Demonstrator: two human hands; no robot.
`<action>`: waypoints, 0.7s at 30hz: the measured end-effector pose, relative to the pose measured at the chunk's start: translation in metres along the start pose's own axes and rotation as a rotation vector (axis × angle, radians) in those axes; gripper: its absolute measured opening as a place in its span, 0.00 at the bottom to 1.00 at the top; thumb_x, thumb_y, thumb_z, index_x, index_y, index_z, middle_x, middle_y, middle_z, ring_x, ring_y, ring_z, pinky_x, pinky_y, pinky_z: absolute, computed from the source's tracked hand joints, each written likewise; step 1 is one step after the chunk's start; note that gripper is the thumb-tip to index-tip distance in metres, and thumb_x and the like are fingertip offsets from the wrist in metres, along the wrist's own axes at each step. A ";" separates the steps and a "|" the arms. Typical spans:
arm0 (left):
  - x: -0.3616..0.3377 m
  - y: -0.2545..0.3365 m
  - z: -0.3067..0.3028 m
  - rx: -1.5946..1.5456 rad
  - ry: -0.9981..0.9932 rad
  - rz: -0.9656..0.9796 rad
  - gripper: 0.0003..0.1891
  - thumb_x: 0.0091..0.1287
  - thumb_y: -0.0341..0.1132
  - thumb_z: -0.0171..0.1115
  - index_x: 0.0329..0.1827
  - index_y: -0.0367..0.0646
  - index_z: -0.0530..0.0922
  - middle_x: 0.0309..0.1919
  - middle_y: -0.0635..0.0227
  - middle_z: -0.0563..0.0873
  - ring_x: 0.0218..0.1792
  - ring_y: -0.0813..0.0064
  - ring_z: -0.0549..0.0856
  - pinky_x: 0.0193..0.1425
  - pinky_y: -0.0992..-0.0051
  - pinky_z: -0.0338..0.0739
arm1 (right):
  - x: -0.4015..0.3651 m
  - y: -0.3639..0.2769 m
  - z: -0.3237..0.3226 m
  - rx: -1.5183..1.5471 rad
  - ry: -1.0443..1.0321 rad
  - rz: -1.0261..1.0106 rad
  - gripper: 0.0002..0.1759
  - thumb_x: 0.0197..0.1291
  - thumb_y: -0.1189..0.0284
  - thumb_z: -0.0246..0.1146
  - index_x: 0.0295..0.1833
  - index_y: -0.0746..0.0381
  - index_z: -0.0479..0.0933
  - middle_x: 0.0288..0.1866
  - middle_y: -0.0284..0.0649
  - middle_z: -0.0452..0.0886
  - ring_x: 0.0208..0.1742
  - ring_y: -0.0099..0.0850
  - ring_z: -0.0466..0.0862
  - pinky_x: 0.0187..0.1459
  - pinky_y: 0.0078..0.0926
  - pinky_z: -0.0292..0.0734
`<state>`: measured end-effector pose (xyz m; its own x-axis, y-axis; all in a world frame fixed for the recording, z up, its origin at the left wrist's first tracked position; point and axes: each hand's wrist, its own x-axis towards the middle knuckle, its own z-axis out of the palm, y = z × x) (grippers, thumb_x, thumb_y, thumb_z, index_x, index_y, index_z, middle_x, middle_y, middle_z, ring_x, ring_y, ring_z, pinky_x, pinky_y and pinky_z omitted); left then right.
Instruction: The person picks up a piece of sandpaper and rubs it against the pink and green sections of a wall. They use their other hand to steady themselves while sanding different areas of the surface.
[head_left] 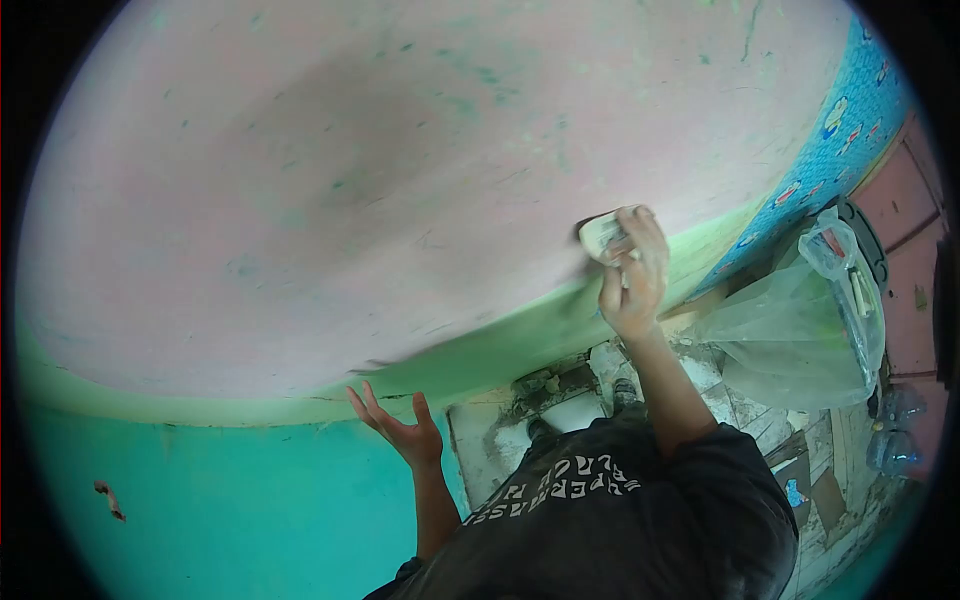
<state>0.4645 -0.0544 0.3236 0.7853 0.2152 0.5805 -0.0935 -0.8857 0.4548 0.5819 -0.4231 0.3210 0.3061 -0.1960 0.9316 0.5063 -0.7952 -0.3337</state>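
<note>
Pressing a pale pad (603,236) flat against the pink wall (400,180), my right hand (632,285) has its fingers curled over the pad's top edge and the thumb tucked beneath, so the grip is closed narrow around it. The pad touches the wall just above the light green band (500,345) that runs under the pink. Whether it is folded abrasive paper, a cloth or a sponge I cannot tell; only 1 corner and a worn whitish face show past my fingers.

I judge it light and fairly limp, something that bends to the wall rather than staying stiff, and probably dusty enough to slide in the palm. The hold I judge best is across its back, 4 fingers spread along the far edge with the thumb pinching the near edge, so pressure goes through the flat of the fingers and not the tips.

My left hand (400,430) is empty, palm open and fingers spread wide, close to the seam where the green band meets the teal surface (200,500); I cannot tell if the fingertips touch it. Right of my right forearm a clear plastic bag (790,330) slumps below a blue patterned sheet (840,140), well apart from the pad. Beyond my black shirt (620,520) the floor (480,440) looks rough and spattered with white.
</note>
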 end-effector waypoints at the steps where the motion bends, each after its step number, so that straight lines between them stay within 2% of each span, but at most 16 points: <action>1: 0.004 -0.004 -0.003 -0.005 0.004 -0.003 0.44 0.76 0.48 0.69 0.86 0.36 0.57 0.88 0.41 0.48 0.87 0.39 0.51 0.86 0.38 0.52 | -0.001 -0.004 0.003 -0.005 0.037 0.042 0.10 0.73 0.81 0.59 0.56 0.70 0.79 0.71 0.57 0.81 0.75 0.55 0.77 0.75 0.57 0.73; 3: 0.009 -0.015 -0.013 -0.016 0.025 -0.012 0.44 0.76 0.49 0.68 0.85 0.36 0.58 0.88 0.41 0.48 0.87 0.39 0.51 0.85 0.38 0.52 | -0.003 -0.008 0.009 0.000 0.105 0.119 0.12 0.73 0.80 0.60 0.58 0.71 0.79 0.71 0.57 0.80 0.75 0.56 0.77 0.74 0.56 0.73; 4: 0.013 -0.022 -0.020 -0.023 0.038 -0.013 0.44 0.75 0.49 0.68 0.85 0.35 0.58 0.88 0.40 0.48 0.87 0.39 0.51 0.85 0.38 0.53 | -0.003 -0.013 0.015 -0.008 0.180 0.312 0.14 0.72 0.81 0.60 0.61 0.73 0.78 0.71 0.57 0.79 0.75 0.56 0.77 0.73 0.53 0.74; 7: 0.018 -0.057 -0.036 -0.055 0.076 -0.028 0.44 0.75 0.49 0.69 0.86 0.36 0.58 0.88 0.42 0.50 0.87 0.41 0.52 0.86 0.39 0.51 | -0.004 -0.037 0.033 -0.134 0.208 0.395 0.14 0.71 0.81 0.59 0.60 0.73 0.78 0.72 0.57 0.78 0.74 0.57 0.77 0.73 0.51 0.74; 8: 0.019 -0.069 -0.040 -0.066 0.089 -0.035 0.45 0.75 0.49 0.69 0.86 0.36 0.58 0.88 0.43 0.51 0.88 0.43 0.52 0.87 0.40 0.50 | -0.005 -0.046 0.042 -0.159 0.182 0.206 0.13 0.70 0.81 0.59 0.57 0.72 0.78 0.72 0.57 0.78 0.73 0.57 0.77 0.73 0.52 0.73; 11: 0.025 -0.104 -0.059 -0.064 0.113 -0.071 0.46 0.74 0.50 0.69 0.86 0.36 0.58 0.88 0.43 0.51 0.87 0.43 0.53 0.86 0.40 0.51 | -0.003 -0.076 0.058 -0.170 0.099 -0.088 0.10 0.70 0.80 0.59 0.53 0.71 0.78 0.72 0.56 0.78 0.71 0.57 0.78 0.73 0.52 0.74; 12: 0.027 -0.117 -0.067 -0.066 0.125 -0.068 0.46 0.74 0.50 0.69 0.86 0.36 0.57 0.88 0.44 0.51 0.87 0.43 0.53 0.86 0.40 0.51 | -0.002 -0.078 0.062 -0.162 0.136 -0.009 0.07 0.68 0.80 0.60 0.50 0.69 0.79 0.72 0.56 0.78 0.71 0.57 0.78 0.72 0.53 0.74; 15: 0.030 -0.153 -0.086 -0.073 0.159 -0.060 0.45 0.74 0.50 0.68 0.86 0.35 0.58 0.88 0.42 0.50 0.87 0.41 0.53 0.85 0.38 0.52 | -0.003 -0.105 0.081 -0.073 0.347 0.418 0.09 0.65 0.80 0.63 0.50 0.67 0.81 0.72 0.56 0.78 0.72 0.57 0.77 0.74 0.54 0.73; 16: 0.031 -0.165 -0.090 -0.077 0.165 -0.056 0.44 0.74 0.49 0.68 0.85 0.34 0.58 0.87 0.41 0.50 0.87 0.40 0.53 0.85 0.36 0.52 | -0.004 -0.122 0.087 -0.130 0.335 0.405 0.09 0.67 0.80 0.64 0.51 0.67 0.82 0.73 0.55 0.78 0.71 0.57 0.78 0.73 0.53 0.74; 19: 0.041 -0.191 -0.097 -0.092 0.174 -0.043 0.44 0.73 0.47 0.67 0.84 0.33 0.59 0.87 0.40 0.49 0.86 0.38 0.53 0.84 0.35 0.52 | -0.030 -0.172 0.117 -0.097 0.190 0.054 0.10 0.74 0.80 0.63 0.56 0.72 0.81 0.71 0.55 0.78 0.69 0.50 0.79 0.68 0.42 0.75; 21: 0.047 -0.203 -0.102 -0.098 0.154 -0.043 0.44 0.71 0.46 0.68 0.84 0.33 0.59 0.87 0.41 0.49 0.86 0.38 0.53 0.84 0.36 0.52 | -0.037 -0.180 0.121 -0.127 0.132 0.003 0.09 0.72 0.79 0.63 0.54 0.71 0.81 0.71 0.54 0.78 0.69 0.53 0.79 0.69 0.45 0.75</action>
<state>0.4576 0.1773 0.3277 0.6876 0.3189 0.6523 -0.1267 -0.8318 0.5403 0.5774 -0.2035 0.3288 0.1945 -0.2652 0.9444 0.3971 -0.8591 -0.3230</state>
